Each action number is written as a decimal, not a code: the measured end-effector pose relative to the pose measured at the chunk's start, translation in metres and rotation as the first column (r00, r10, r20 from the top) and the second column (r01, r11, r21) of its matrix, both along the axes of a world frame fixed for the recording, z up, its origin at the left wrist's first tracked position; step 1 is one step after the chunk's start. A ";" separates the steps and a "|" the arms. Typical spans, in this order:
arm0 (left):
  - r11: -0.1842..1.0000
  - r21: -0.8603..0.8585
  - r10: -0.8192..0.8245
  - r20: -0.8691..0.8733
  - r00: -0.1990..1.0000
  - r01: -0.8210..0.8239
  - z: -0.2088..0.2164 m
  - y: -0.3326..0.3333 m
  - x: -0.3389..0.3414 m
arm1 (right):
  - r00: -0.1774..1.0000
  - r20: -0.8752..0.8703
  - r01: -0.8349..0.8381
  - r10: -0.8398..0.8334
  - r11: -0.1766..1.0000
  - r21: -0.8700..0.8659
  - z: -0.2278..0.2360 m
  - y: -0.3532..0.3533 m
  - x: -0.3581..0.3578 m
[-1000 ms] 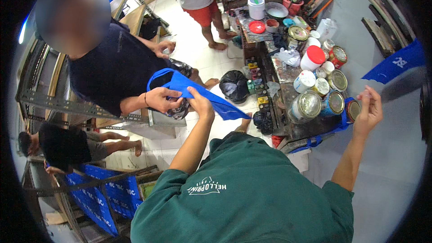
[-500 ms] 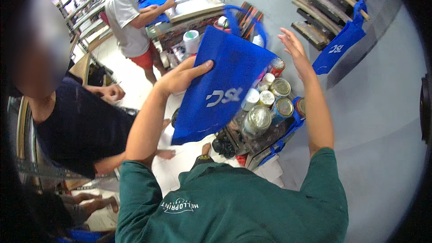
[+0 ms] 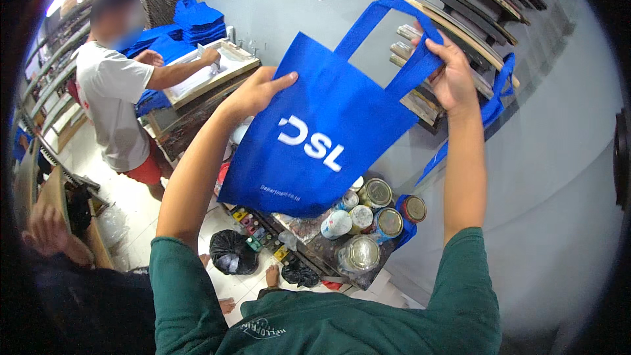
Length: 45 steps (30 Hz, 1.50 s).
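A blue fabric tote bag [image 3: 309, 125] with a white printed design hangs tilted in front of me, its top edge toward the upper right. My left hand [image 3: 257, 92] pinches it along the upper left side, thumb across the front and fingers behind. In my right hand [image 3: 453, 75] is the strap loop [image 3: 420, 69], gripped near its right side with thumb and fingers closed around it. The bag's lower right corner hides some of the containers behind it.
Paint cans and jars [image 3: 359, 253] crowd a dark stand below the bag. Black plastic bags [image 3: 233, 252] lie on the floor. Wooden frames rest on a wall rack [image 3: 483, 10], where another blue bag [image 3: 490, 112] hangs. A person [image 3: 118, 98] works at a framed screen [image 3: 227, 66]; another is lower left.
My right hand, open and free before, now grips the strap. The bag has turned with its print facing me more squarely. The view has shifted; the person in dark clothing appears lower.
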<state>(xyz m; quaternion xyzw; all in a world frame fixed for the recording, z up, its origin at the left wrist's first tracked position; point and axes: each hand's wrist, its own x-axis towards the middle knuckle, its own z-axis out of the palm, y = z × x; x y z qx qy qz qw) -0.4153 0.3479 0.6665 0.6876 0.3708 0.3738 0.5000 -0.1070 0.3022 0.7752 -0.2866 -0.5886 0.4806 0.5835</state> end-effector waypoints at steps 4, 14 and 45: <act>0.918 0.391 0.101 -0.090 0.991 -0.058 -0.023 0.079 0.009 | 0.943 0.168 0.227 -0.287 0.926 0.302 -0.003 0.031 -0.015; 0.592 0.708 0.185 0.347 0.920 -0.386 0.018 0.180 0.185 | 0.575 0.402 0.458 -0.713 0.687 0.564 -0.006 0.100 0.013; 0.745 0.508 -0.542 0.084 0.836 0.432 0.044 0.248 0.285 | -0.761 0.191 0.111 -0.620 0.165 0.980 -0.006 0.099 -0.023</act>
